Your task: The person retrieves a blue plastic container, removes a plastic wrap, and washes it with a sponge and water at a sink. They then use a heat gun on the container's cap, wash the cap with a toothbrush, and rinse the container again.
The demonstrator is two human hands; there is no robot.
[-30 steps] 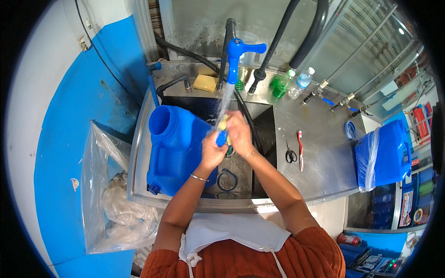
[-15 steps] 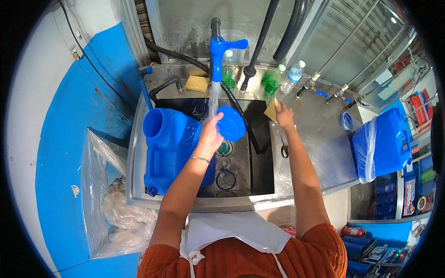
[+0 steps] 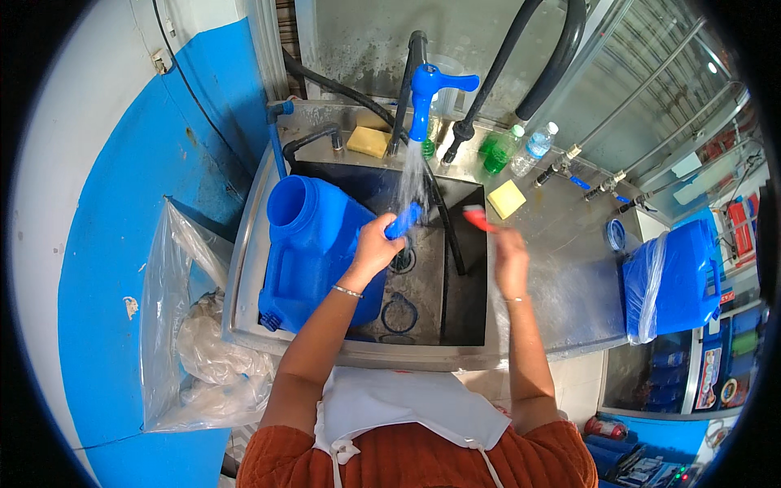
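My left hand (image 3: 374, 250) grips a round blue cap (image 3: 404, 220), turned nearly edge-on in the water (image 3: 412, 167) running from the blue-handled tap (image 3: 423, 102). To the right, at the sink's edge, my right hand (image 3: 511, 264) is closed round a small red brush (image 3: 478, 218) with a pale head; motion blurs it a little. A wide-mouthed blue water jug (image 3: 325, 252) lies in the left part of the sink (image 3: 358, 351), its opening uncapped. Just beyond the brush, a yellow sponge (image 3: 507, 198) rests on the steel counter.
Another yellow sponge (image 3: 369, 141) sits behind the sink. Bottles with green liquid (image 3: 502, 150) and a clear bottle (image 3: 534, 150) stand at the back. A black hose (image 3: 449, 224) hangs into the sink. A plastic-wrapped blue jug (image 3: 671, 276) is at right; a plastic bag (image 3: 207, 350) at left.
My right hand has put the sponge down on the counter and now holds the red brush. The cap has turned from facing up to nearly edge-on under the water.
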